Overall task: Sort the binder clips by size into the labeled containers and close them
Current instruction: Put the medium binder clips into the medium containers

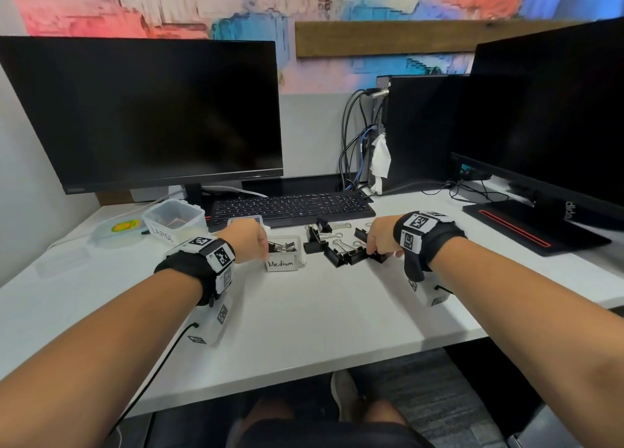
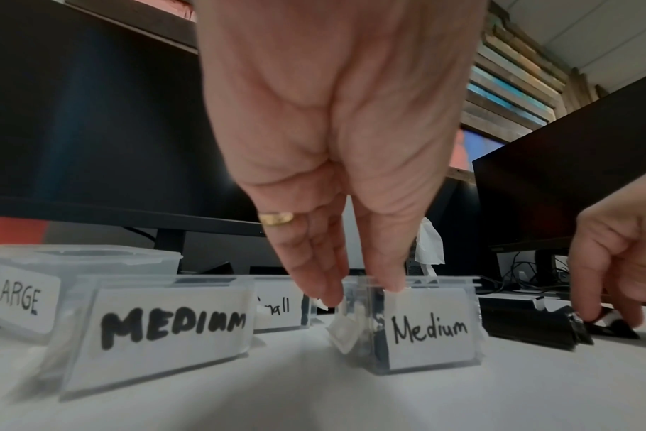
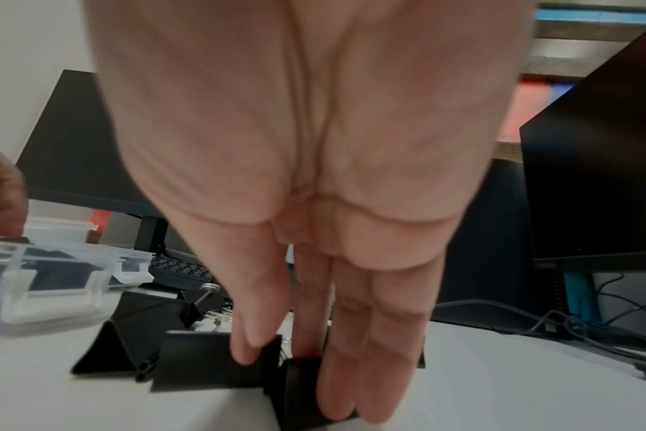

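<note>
Clear boxes labelled Medium, MEDIUM, LARGE

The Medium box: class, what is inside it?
Inside the Medium box lie black binder clips with silver handles. How many cannot be told: its label and the left hand at its rim cover part of them.
</note>
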